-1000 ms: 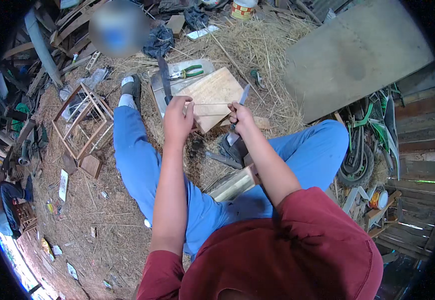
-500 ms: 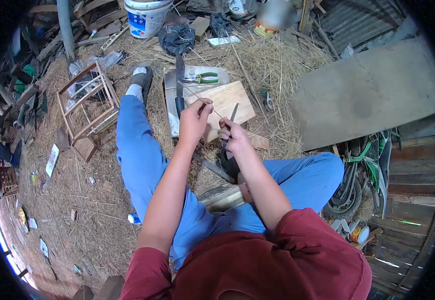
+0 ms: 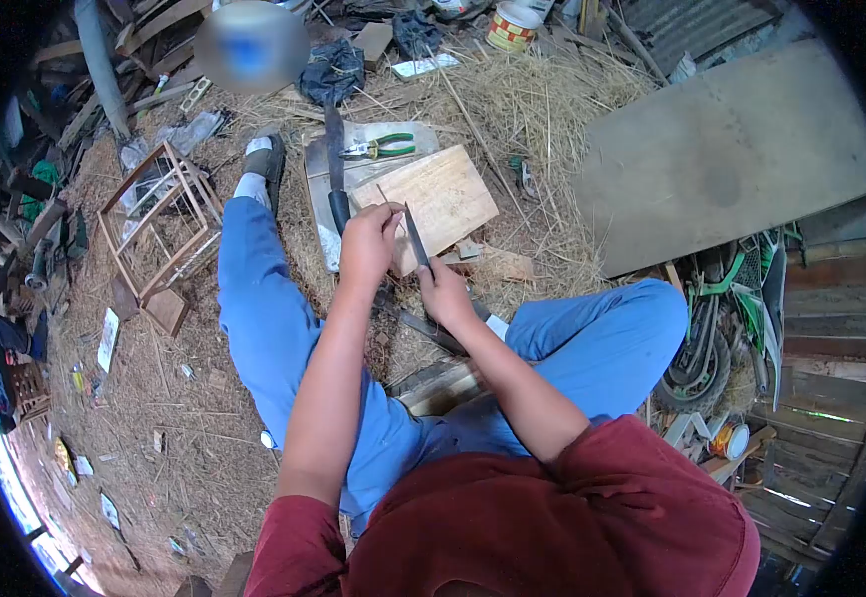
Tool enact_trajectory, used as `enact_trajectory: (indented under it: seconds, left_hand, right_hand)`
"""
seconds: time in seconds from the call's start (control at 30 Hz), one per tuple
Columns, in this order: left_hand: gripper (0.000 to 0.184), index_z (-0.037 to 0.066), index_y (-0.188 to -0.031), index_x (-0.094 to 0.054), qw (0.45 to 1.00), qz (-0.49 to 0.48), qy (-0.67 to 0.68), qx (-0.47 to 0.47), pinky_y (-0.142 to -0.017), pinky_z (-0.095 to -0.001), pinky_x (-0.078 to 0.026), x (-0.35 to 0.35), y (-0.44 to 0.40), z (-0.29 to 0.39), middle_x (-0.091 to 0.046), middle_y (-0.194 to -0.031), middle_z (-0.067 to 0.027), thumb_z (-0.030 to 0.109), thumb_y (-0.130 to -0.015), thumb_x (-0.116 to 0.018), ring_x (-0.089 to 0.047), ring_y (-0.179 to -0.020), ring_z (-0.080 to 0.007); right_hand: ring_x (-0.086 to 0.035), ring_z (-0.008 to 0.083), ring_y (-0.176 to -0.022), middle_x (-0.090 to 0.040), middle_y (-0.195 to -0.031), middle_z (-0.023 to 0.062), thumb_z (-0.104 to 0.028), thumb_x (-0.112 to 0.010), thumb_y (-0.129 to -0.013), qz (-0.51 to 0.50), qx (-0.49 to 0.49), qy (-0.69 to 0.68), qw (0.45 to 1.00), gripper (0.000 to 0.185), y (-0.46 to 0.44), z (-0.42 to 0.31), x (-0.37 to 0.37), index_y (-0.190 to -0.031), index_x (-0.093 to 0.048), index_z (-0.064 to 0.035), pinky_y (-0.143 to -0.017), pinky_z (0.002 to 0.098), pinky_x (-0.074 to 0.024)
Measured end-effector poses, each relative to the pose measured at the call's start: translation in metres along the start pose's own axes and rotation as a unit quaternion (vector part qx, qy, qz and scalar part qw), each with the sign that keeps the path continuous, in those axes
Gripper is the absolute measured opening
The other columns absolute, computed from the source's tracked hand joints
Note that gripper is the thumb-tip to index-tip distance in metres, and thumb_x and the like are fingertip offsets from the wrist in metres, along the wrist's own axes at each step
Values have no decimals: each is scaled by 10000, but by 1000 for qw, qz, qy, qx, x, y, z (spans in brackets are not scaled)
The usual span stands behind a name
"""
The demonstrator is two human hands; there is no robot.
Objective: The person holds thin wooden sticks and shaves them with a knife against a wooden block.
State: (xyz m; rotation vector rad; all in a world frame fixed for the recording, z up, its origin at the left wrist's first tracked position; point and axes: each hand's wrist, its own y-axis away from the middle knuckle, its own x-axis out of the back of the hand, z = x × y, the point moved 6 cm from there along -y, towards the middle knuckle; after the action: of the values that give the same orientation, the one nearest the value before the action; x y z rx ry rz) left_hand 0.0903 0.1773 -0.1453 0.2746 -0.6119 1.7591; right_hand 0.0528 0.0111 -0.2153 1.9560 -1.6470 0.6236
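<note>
A knife [image 3: 416, 235] with a dark narrow blade is gripped in my right hand [image 3: 444, 291], its tip pointing up and away from me. My left hand [image 3: 369, 239] pinches a thin stick [image 3: 382, 194] close to the blade, over the near left part of a light wooden board [image 3: 442, 195]. That board lies on a larger worn board [image 3: 321, 187]. On the worn board rest green-handled pliers [image 3: 383, 146] and a big dark blade with a black handle [image 3: 334, 159], just beyond my left hand.
A wooden frame [image 3: 161, 221] stands on the straw-covered ground at the left. At the right a large flat panel [image 3: 730, 159] leans above a green motorbike [image 3: 732, 289]. A black plastic bag [image 3: 331, 72] and a bucket [image 3: 513, 27] are at the back.
My right hand has turned the knife so its blade comes beside my left hand. The thin stick, earlier stretched between both hands, is now at my left fingers. The camera view has shifted.
</note>
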Motion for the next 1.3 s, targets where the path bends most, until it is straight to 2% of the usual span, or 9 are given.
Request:
enact_trajectory:
  seconds: [0.57, 0.67, 0.77, 0.8, 0.87, 1.0, 1.07, 1.23, 1.3]
  left_hand:
    - [146, -37, -974, -720, 997, 51, -56, 26, -769, -405, -549, -4, 5, -3, -713, -918, -211, 81, -918, -655, -698, -831, -368]
    - [179, -41, -1013, -719, 997, 25, -61, 37, -738, -327, -567, -4, 5, -18, -745, -903, -168, 106, -972, -625, -754, -825, -236]
    - [176, -49, -1006, -714, 997, 39, -35, 59, -746, -312, -574, -4, 8, -20, -750, -914, -168, 101, -973, -628, -759, -831, -224]
    - [176, -49, -1006, -714, 997, 34, -37, 55, -746, -312, -574, -7, 8, -17, -750, -914, -168, 101, -973, -628, -759, -831, -224]
    - [150, -30, -999, -725, 995, 44, -74, 44, -721, -388, -558, -8, 9, -11, -725, -904, -204, 79, -939, -640, -715, -770, -346]
    - [141, -26, -1002, -723, 996, 37, -73, 30, -716, -393, -557, -10, 12, -2, -723, -894, -200, 71, -937, -644, -717, -777, -346]
    - [155, -35, -1012, -718, 997, 42, -13, 69, -747, -325, -570, -18, 16, -17, -748, -953, -183, 92, -955, -650, -755, -828, -243]
    - [140, -23, -1019, -722, 992, 36, -124, 2, -730, -360, -561, -15, 10, 17, -734, -948, -206, 79, -948, -659, -743, -805, -289]
    - [134, -20, -1030, -722, 993, 30, -117, 6, -708, -356, -559, -13, 12, 17, -729, -921, -208, 64, -945, -661, -743, -796, -283]
  right_hand:
    - [-627, 532, -760, -626, -759, 336, -164, -506, -976, -17, 10, 2, 1000, 182, -4, 3, -21, -977, -510, 18, -680, 610, -483]
    - [-632, 526, -749, -628, -748, 332, -152, -499, -972, -36, -16, 36, 999, 170, -11, 21, -22, -981, -508, 18, -678, 609, -492]
    - [-641, 517, -737, -631, -741, 327, -156, -493, -975, -46, -5, 36, 998, 174, -12, 17, -23, -979, -504, 17, -679, 612, -502]
    - [-643, 514, -737, -632, -744, 327, -166, -493, -979, -50, -2, 33, 998, 183, -10, 0, -13, -973, -505, 16, -680, 610, -505]
    - [-652, 507, -746, -643, -756, 321, -189, -496, -983, -58, 4, 45, 997, 204, -7, -22, -3, -971, -520, 13, -684, 602, -513]
    - [-660, 505, -749, -665, -778, 308, -175, -508, -965, -80, -71, 65, 992, 218, -11, 33, -22, -1040, -546, 26, -709, 602, -519]
    - [-659, 504, -747, -664, -776, 309, -176, -507, -965, -78, -55, 46, 994, 220, -13, 31, -25, -1053, -547, 22, -706, 601, -520]
    - [-655, 503, -748, -655, -765, 308, -210, -521, -963, -33, -12, -36, 999, 236, -3, -23, 10, -1049, -559, 6, -703, 602, -519]
    - [-656, 500, -756, -658, -778, 306, -219, -523, -966, -79, -61, 11, 995, 235, -5, 20, -12, -1033, -564, 3, -713, 605, -515]
